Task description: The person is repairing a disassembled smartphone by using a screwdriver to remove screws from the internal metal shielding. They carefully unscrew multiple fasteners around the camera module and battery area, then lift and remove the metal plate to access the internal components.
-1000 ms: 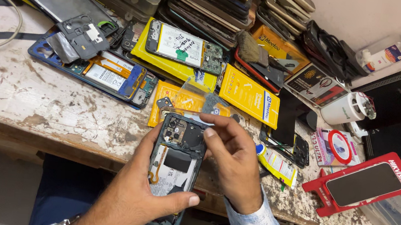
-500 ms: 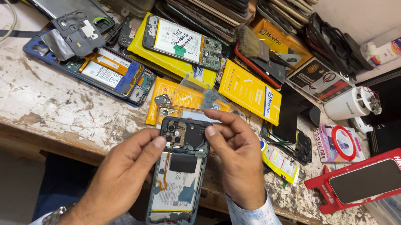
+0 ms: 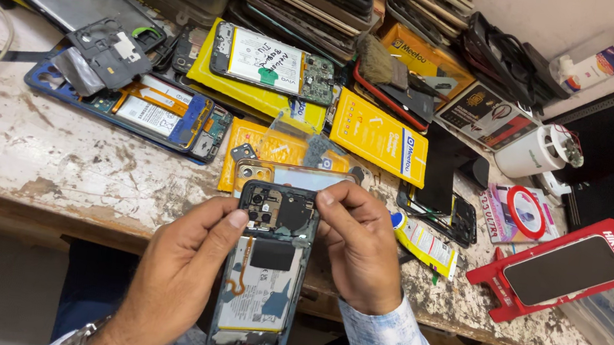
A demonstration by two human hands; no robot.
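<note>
Two hands, left hand (image 3: 175,281) and right hand (image 3: 359,252), gripping an opened rectangular phone (image 3: 262,275) (glossy battery, dark plastic shield) over scuffed bench (image 3: 39,157).

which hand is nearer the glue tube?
Right. The right hand lies just beside the glue tube; the left hand is across the opened phone, farther off.

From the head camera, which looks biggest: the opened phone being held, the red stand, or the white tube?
1. Opened phone, though it is nearest the camera.
2. Red stand.
3. White tube, clearly smallest.
</note>
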